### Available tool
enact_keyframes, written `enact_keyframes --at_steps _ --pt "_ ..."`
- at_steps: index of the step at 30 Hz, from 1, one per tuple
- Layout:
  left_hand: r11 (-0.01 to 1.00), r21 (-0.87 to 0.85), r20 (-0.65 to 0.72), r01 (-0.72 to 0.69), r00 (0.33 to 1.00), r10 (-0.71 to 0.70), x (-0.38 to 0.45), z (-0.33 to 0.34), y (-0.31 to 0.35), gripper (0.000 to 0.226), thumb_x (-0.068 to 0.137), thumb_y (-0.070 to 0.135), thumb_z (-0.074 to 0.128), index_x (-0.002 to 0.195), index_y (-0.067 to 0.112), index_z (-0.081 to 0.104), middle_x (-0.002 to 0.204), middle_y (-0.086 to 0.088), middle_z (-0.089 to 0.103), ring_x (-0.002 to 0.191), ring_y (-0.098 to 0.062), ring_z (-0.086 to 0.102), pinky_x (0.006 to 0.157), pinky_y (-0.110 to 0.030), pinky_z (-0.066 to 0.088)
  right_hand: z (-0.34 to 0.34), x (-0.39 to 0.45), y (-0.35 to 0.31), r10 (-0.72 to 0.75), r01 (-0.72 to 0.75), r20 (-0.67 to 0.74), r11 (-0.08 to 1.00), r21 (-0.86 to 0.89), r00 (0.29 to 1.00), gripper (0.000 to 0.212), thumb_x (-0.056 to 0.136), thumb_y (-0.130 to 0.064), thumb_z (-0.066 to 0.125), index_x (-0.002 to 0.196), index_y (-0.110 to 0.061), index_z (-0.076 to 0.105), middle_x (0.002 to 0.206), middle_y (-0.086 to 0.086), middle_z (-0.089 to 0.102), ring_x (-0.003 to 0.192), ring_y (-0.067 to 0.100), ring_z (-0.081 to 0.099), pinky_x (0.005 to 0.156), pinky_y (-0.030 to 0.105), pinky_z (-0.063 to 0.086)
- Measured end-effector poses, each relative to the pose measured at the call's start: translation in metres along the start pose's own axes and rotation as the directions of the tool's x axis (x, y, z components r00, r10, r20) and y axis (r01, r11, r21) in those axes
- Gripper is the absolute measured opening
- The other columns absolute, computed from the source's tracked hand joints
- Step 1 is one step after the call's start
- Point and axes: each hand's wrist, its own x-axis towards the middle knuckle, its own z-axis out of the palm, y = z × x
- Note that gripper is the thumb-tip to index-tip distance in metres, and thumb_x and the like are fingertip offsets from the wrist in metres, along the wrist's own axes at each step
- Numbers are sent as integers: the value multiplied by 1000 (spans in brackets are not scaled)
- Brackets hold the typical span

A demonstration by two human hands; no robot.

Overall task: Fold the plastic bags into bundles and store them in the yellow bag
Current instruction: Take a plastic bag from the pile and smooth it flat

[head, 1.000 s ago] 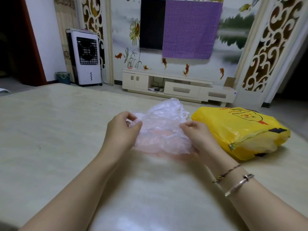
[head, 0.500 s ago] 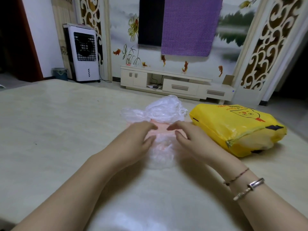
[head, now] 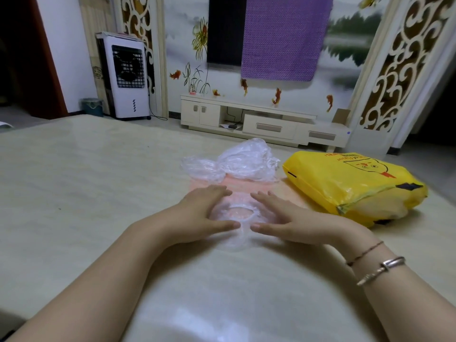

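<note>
- Plastic bag [head: 237, 213], the thin clear one with a pinkish tint, lies flat on the table [head: 74, 181] right under both sets of fingers, its handle loop showing in the gap between the two thumbs.
- Left hand [head: 204, 213] is spread flat with fingers straight, pressing down on the bag's left side. It grips nothing, just palms it.
- Right hand [head: 283, 218] is the mirror of that: fingers splayed and straight, resting on the bag's right side with nothing pinched.
- Looks to me like the smoothing step, getting the air out and the film flat before the first fold. No fold looks made yet as far as I can tell.
- Next move probably calls for pinching one long edge and laying it over toward the other hand, while that hand pins the film so it doesn't slide on the glossy tabletop.
- Just past the fingertips sits a crumpled clear bag [head: 237, 161], puffed up and touching the far end of the flat one. Might get dragged along or crowd the fold, so I'd nudge it away.
- Yellow bag [head: 352, 183] sits off beyond the right hand's fingers, close by, lying on its side and already bulging. I can't really make out its opening from here.
- Nothing else near the fingers that would block anything.
</note>
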Motion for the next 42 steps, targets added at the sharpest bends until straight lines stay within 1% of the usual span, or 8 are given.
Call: enact_keyframes --at_steps 3,6,11,16,25,28,34,42 --pt "987 -141 -156 -82 986 59 -1 -10 6 31 83 44 68 109 32 54 117 16 51 109 -5 46 88 -20 40 -17 -12 -7 -58 72 -145 993 94 988 65 69 -60 72 127 -44 47 135 -25 41 127 -5 34 108 22 31" --pt "978 -202 -86 -45 996 28 -3 -11 12 31 77 45 75 92 27 56 98 13 56 86 -5 52 79 -23 47 -23 -16 -12 -112 118 -158 992 33 981 43 72 -42 80 107 -38 54 111 -22 50 104 -4 42 92 18 39" --pt "996 -73 71 45 997 -40 -7 -6 13 53 64 57 81 96 28 51 97 13 49 83 -3 49 71 -18 43 -16 -17 -15 -36 37 22 996 -84 999 45 75 -28 73 112 -36 49 113 -15 46 111 6 42 95 26 43" --pt "997 -42 79 62 995 -58 -6 -3 12 58 61 60 81 96 32 45 101 12 47 91 -5 47 77 -21 44 -4 -3 -15 -145 105 -214 977 -188 966 13 83 -17 58 95 -21 57 92 -9 50 88 11 48 76 18 40" --pt "989 -144 -199 38 978 -67 8 2 5 12 93 16 51 83 9 51 75 3 52 69 -12 47 61 -17 36 1 14 0 76 93 -472 941 325 878 33 97 -18 46 68 -11 61 59 -4 65 57 7 64 64 28 51" --pt "964 -245 -258 107 951 -171 13 1 -2 21 93 15 49 73 12 54 71 2 57 68 -15 54 64 -23 42 7 18 2 140 22 -540 959 283 830 32 97 -26 49 69 -15 61 60 -2 65 53 11 61 55 28 49" --pt "967 -57 -354 247 901 -251 19 8 -3 27 95 26 45 72 13 42 69 0 48 70 -23 47 56 -32 29 20 28 2 79 -132 -605 990 -43 792 27 96 -35 50 75 -18 52 74 -3 54 77 21 53 61 35 36" --pt "907 168 -361 386 880 -308 19 0 -4 21 86 41 55 91 21 51 89 4 57 83 -22 55 58 -28 33 23 34 -3 65 -269 -584 925 -269 809 36 98 -43 42 116 -11 42 104 8 61 97 31 59 61 33 33"
